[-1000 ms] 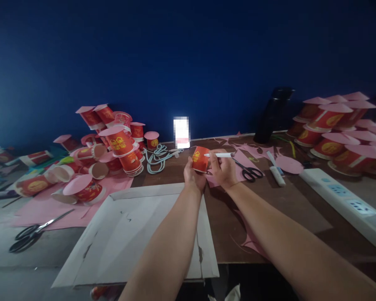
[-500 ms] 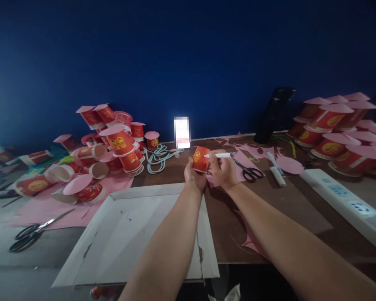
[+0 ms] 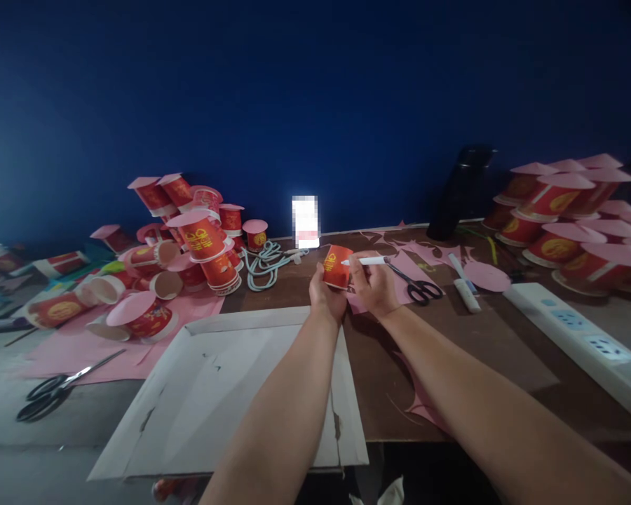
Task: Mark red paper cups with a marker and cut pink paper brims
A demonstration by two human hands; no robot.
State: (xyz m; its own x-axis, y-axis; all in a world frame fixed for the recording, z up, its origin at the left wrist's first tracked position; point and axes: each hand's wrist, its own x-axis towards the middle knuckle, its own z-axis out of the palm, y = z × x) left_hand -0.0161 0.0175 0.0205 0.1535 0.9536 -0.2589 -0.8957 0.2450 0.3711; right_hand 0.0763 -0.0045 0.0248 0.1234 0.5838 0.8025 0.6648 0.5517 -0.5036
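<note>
A red paper cup (image 3: pixel 338 267) with yellow characters is gripped in my left hand (image 3: pixel 327 297), held above the far edge of the white cardboard box lid (image 3: pixel 231 393). My right hand (image 3: pixel 375 283) pinches a white pen (image 3: pixel 372 261), its tip pointing left at the cup's side. Whether the tip touches the cup is hard to tell. Just right of my right hand, black-handled scissors (image 3: pixel 421 291) lie on pink paper scraps (image 3: pixel 407 270).
Red cups with pink paper discs pile up at the left (image 3: pixel 197 235) and right (image 3: pixel 562 196). Another pair of scissors (image 3: pixel 63 386), a coiled cable (image 3: pixel 263 266), a lit phone (image 3: pixel 306 223), a black bottle (image 3: pixel 460 189), a glue tube (image 3: pixel 467 296) and a power strip (image 3: pixel 573 344) surround the lid.
The pen has shifted very slightly to the left against the cup. Both hands keep nearly the same place and grip.
</note>
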